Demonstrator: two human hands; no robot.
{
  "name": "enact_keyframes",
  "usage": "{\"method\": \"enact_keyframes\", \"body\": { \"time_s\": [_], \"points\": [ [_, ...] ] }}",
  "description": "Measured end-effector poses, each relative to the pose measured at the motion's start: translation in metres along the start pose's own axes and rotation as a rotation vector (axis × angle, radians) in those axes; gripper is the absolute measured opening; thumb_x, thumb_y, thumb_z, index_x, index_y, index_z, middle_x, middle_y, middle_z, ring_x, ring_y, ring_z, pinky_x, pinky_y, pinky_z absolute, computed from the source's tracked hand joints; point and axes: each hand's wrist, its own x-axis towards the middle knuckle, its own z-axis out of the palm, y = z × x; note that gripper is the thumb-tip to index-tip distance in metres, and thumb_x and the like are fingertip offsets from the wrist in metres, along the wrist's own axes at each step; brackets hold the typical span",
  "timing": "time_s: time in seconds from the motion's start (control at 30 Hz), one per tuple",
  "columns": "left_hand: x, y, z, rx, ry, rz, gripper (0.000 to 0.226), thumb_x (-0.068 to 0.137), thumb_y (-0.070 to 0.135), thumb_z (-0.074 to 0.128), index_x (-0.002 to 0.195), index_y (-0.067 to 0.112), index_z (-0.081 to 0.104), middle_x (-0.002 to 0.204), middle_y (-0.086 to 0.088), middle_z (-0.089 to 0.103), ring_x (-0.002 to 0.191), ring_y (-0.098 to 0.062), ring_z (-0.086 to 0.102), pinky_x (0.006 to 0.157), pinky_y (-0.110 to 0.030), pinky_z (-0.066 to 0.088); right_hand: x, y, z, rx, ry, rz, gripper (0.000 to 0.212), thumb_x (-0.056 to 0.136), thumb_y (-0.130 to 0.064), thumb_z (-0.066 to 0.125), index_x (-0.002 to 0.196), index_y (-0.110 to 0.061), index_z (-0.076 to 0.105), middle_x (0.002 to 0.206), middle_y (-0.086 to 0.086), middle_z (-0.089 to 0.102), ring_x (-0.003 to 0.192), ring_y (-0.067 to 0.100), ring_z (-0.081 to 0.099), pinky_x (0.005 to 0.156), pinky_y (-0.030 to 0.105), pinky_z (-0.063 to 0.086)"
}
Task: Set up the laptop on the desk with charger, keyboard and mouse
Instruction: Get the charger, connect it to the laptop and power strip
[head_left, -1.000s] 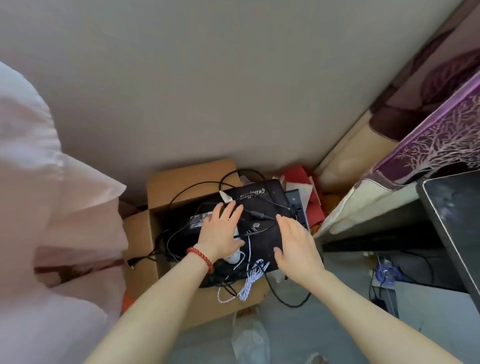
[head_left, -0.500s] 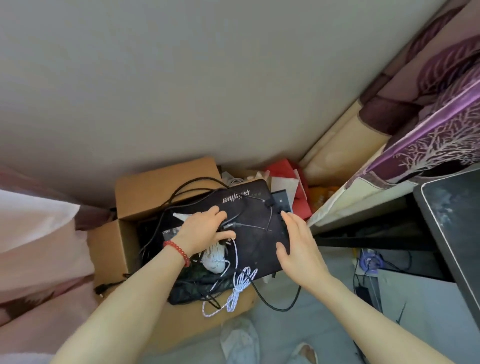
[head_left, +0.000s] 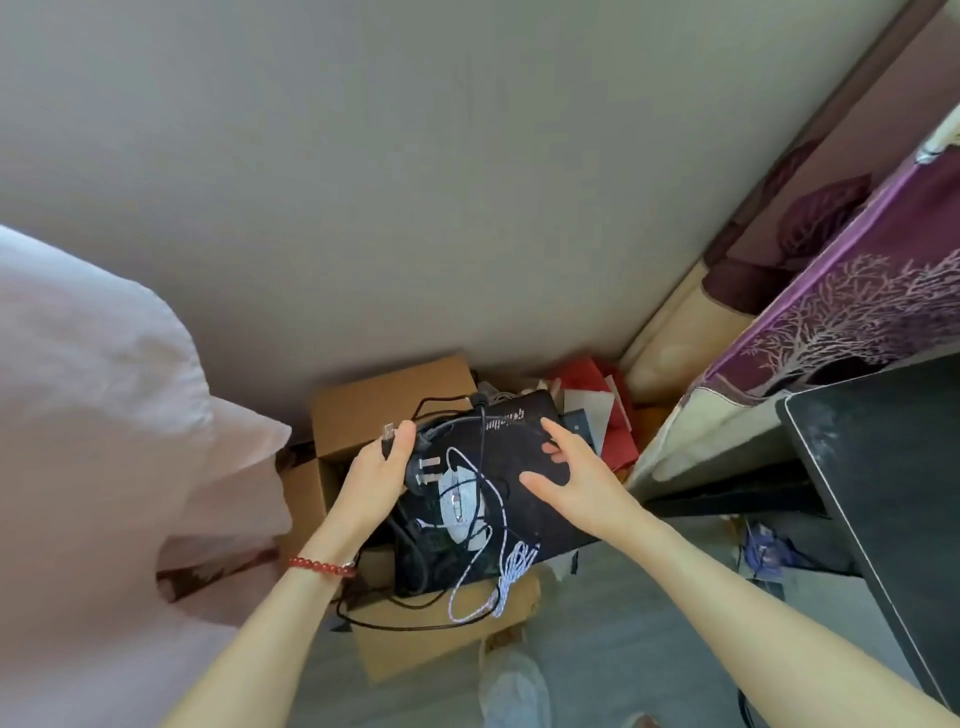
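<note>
Nearest us, our right hand (head_left: 576, 480) lies with fingers spread on the black laptop (head_left: 519, 467), which tops the cardboard box (head_left: 395, 400). Our left hand (head_left: 382, 470), at the laptop's left edge, curls around black cables (head_left: 441, 410) and a plug (head_left: 423, 470). Between our hands, the white mouse (head_left: 457, 504) sits on the laptop.

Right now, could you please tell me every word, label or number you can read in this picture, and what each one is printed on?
Pale lettering on the black laptop, near its far edge: there, but upside down and too blurred to read.
Small light mark on the dark booklet beside the laptop: too small to read.
White mouse, plug and cardboard box: no text visible.
</note>
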Motion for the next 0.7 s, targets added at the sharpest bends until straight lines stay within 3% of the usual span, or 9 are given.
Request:
{"method": "enact_keyframes", "body": {
  "time_s": [0.1,0.17,0.23,0.37,0.43,0.5,0.63,0.7],
  "points": [
    [-0.012,0.023,-0.005,-0.075,0.006,0.043,0.052,0.091,0.056,0.033,0.056,0.031,0.061,0.048,0.014,0.059,0.045,0.003,0.052,0.046,-0.008,0.036,-0.008,-0.010,-0.006,0.069,-0.050,-0.057,0.090,0.076,-0.058,0.060,0.146,-0.037,0.008,0.150,-0.006,0.031,0.134,0.007,0.032,0.102,0.028,0.029],
    [-0.025,0.043,-0.012,-0.109,-0.012,0.087,0.051,0.086,0.061,0.033,0.066,0.020,0.057,0.057,0.006,0.054,0.052,-0.007,0.048,0.055,-0.020,0.038,-0.021,-0.023,-0.014,0.113,-0.055,-0.078,0.097,0.069,-0.066,0.061,0.144,-0.042,0.005,0.152,-0.009,0.026,0.136,0.006,0.029,0.107,0.031,0.027],
    [-0.038,0.069,-0.022,-0.112,-0.017,0.160,0.038,0.089,0.052,0.040,0.073,0.021,0.057,0.067,-0.001,0.055,0.058,-0.012,0.047,0.057,-0.026,0.038,-0.036,-0.035,-0.025,0.136,-0.032,-0.108,0.102,0.062,-0.071,0.061,0.143,-0.046,0.004,0.153,-0.012,0.024,0.137,0.005,0.027,0.111,0.034,0.027],
    [-0.072,0.140,-0.040,-0.186,-0.004,0.276,0.015,0.090,0.039,0.050,0.084,0.033,0.062,0.079,0.011,0.065,0.072,-0.006,0.062,0.059,-0.022,0.044,-0.066,-0.066,-0.065,0.140,0.015,-0.191,0.101,0.060,-0.072,0.062,0.142,-0.047,0.008,0.144,-0.021,0.029,0.136,0.001,0.027,0.108,0.027,0.026],
    [-0.090,0.176,-0.045,-0.235,-0.007,0.316,0.015,0.089,0.039,0.050,0.085,0.031,0.062,0.076,0.014,0.064,0.063,0.005,0.063,0.053,-0.012,0.045,-0.081,-0.079,-0.082,0.134,0.019,-0.239,0.100,0.061,-0.071,0.061,0.143,-0.045,0.010,0.146,-0.019,0.030,0.135,0.000,0.027,0.106,0.024,0.025],
    [-0.111,0.214,-0.050,-0.309,-0.011,0.332,0.026,0.086,0.048,0.048,0.087,0.028,0.064,0.065,0.017,0.061,0.050,0.007,0.058,0.043,-0.008,0.040,-0.099,-0.093,-0.098,0.130,0.029,-0.302,0.102,0.061,-0.071,0.062,0.143,-0.046,0.007,0.150,-0.017,0.027,0.135,-0.001,0.026,0.106,0.024,0.024],
    [-0.143,0.275,-0.055,-0.408,-0.037,0.334,0.086,0.055,0.076,0.041,0.099,0.008,0.065,0.044,0.011,0.043,0.041,-0.006,0.035,0.039,-0.017,0.026,-0.131,-0.116,-0.125,0.141,0.084,-0.428,0.107,0.060,-0.073,0.064,0.140,-0.053,-0.004,0.154,-0.023,0.010,0.141,-0.001,0.013,0.114,0.032,0.019],
    [-0.154,0.298,-0.052,-0.451,-0.090,0.361,0.092,0.050,0.080,0.041,0.098,0.005,0.065,0.043,0.008,0.038,0.035,-0.005,0.028,0.036,-0.017,0.023,-0.141,-0.132,-0.140,0.162,0.114,-0.485,0.111,0.057,-0.075,0.064,0.139,-0.054,-0.007,0.155,-0.023,0.001,0.142,-0.002,0.005,0.117,0.037,0.015]
  ]
}}
